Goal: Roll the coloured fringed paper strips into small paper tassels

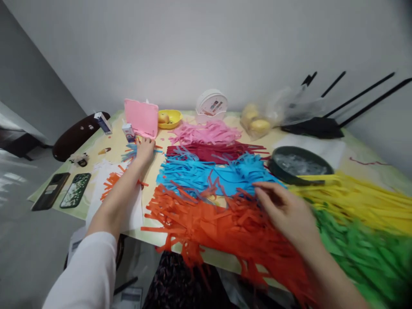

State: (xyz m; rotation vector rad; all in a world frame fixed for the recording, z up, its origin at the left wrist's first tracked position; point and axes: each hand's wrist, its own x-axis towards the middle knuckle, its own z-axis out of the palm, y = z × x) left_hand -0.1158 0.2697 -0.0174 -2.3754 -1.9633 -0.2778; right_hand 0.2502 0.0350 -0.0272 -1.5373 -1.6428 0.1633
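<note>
At the left of the table, my left hand (146, 149) reaches down with its fingers bunched over a small pile of blue and orange paper strips (129, 153). Strips poke out on both sides of it; its fingertips are partly hidden. My right hand (286, 210) hovers at the border of the blue fringed paper (212, 177) and the orange fringed paper (209, 219). Its fingers are loosely curled, thumb and forefinger a little apart, and I see nothing between them. Behind lie dark red fringed paper (206, 153) and pink fringed paper (209, 132).
Yellow fringe (360, 197) and green fringe (360, 244) lie at right, beside a dark round pan (278, 168). Bagged yellow fruit (260, 125), a yellow bowl (175, 120), a pink tablet case (141, 116) and a small box (128, 132) stand behind. Two phones (75, 191) lie left.
</note>
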